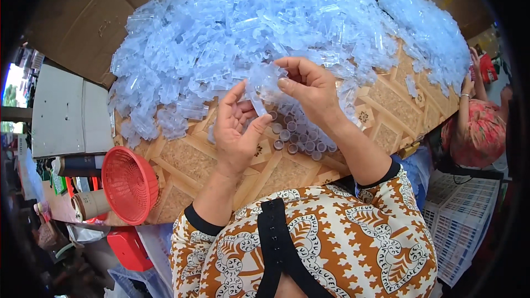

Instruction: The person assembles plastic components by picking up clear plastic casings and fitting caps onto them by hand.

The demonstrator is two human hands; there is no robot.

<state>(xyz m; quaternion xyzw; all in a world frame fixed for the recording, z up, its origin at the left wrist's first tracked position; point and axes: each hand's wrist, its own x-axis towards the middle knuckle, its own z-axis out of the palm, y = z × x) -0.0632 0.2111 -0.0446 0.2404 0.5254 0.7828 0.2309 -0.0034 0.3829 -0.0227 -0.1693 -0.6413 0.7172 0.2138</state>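
Note:
A clear, crinkled plastic piece [261, 81] is held up between my two hands, above the near edge of a large pile of similar clear pieces [248, 27]. My left hand [236, 129] grips its lower left side, with thumb and fingers bent around it. My right hand [312, 91] pinches its upper right corner between thumb and forefinger. The exact shape of the piece is hard to make out. Just below my hands, several small round translucent caps [301, 139] lie loose on the table.
A red plastic basket [128, 187] stands at the table's left edge. The patterned table [190, 163] carries the pile, which spreads to the far right. Cardboard walls [72, 16] rise behind it. At the right, another person in a red floral garment [479, 132] sits by the table.

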